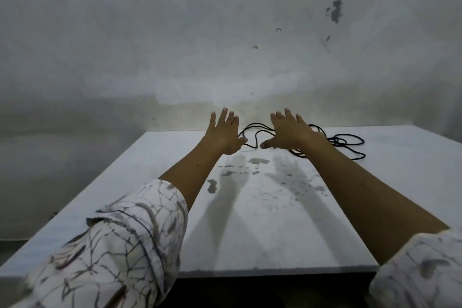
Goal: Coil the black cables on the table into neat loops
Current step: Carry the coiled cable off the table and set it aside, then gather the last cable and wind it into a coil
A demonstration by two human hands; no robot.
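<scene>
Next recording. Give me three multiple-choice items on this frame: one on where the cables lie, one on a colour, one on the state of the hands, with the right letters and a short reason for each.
1. Where do the cables lie on the table?
A. At the near edge
B. At the far edge, toward the right
C. At the near left corner

2. What colour are the cables?
A. White
B. Red
C. Black

3. In what state are the left hand and the right hand?
A. Both with fingers spread straight, gripping nothing
B. Both clenched in fists
C. Left spread, right gripping a coiled bundle

Answers:
1. B, the loose tangle sits near the wall, mostly right of centre.
2. C, the strands show dark black against the pale table top.
3. A, all fingers stretch forward over the cables and none curls round a strand.
</scene>
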